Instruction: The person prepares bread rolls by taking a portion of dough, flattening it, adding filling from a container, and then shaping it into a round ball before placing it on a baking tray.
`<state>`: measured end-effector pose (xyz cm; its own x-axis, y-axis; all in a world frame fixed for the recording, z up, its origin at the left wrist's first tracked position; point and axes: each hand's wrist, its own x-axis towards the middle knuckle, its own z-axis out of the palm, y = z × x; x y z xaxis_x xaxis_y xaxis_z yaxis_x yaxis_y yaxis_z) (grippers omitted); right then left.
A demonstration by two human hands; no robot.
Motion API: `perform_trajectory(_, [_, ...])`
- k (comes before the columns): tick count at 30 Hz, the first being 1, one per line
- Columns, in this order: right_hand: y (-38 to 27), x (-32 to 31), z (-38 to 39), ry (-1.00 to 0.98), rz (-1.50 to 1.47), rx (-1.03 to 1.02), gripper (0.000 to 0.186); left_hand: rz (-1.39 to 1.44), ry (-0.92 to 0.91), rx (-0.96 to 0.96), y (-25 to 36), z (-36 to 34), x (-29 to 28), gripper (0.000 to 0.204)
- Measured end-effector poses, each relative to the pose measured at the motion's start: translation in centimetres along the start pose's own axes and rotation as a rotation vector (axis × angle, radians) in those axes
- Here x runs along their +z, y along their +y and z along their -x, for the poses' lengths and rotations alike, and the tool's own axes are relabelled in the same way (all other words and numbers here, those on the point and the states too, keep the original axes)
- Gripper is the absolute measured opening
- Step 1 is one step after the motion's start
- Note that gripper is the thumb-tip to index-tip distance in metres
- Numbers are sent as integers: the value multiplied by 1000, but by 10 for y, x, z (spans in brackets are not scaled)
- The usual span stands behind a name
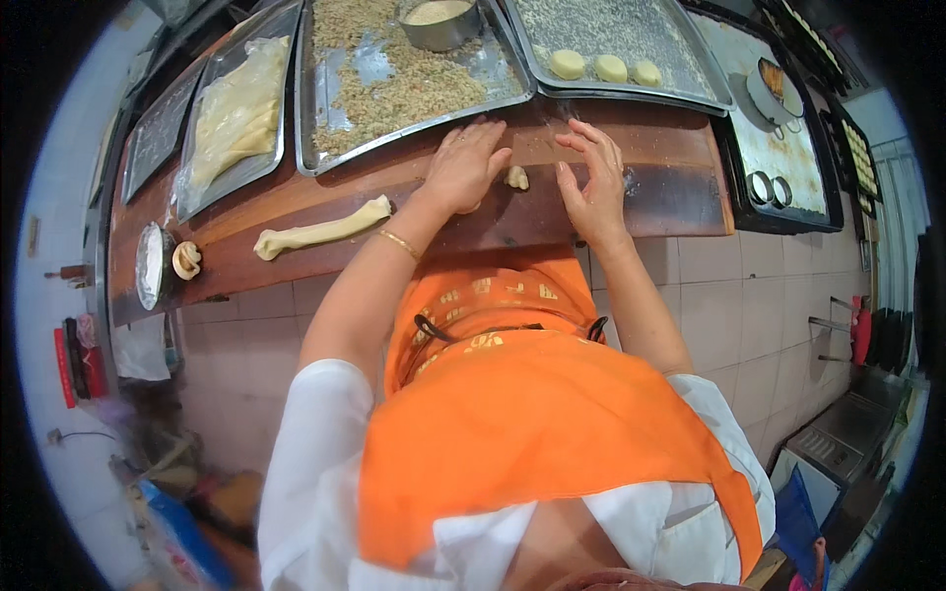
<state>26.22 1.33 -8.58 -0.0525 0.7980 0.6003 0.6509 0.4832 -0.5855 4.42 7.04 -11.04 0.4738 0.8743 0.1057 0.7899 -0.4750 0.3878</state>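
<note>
My left hand [469,165] lies palm down on the wooden table, fingers stretched out toward the tray edge, with nothing seen in its grasp. My right hand [595,182] hovers at or just over the wood, fingers apart and curved, also without anything in it. Between the two sits a small lump of pale dough [516,178], touched by neither. Left of my left wrist a thick rope of dough [320,229] rests on the table. Beyond my left hand is a metal tray [311,169] spread with brown crumbly filling [412,106].
A round metal tin [440,34] stands in the crumb tray. Three pale dough rounds [610,68] sit on a seed-strewn tray [680,97]. Plastic-covered dough [236,118] fills another tray. A floury bowl [151,266] stands far left; metal rings [770,188] lie right.
</note>
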Motion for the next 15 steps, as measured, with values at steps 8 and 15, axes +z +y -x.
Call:
perform_trajectory(8, [9, 4, 13, -3, -16, 56, 29, -96, 25, 63, 3, 8, 1, 54])
perform_trajectory(15, [-2, -6, 7, -37, -72, 50, 18, 382, 65, -102, -28, 3, 11, 49])
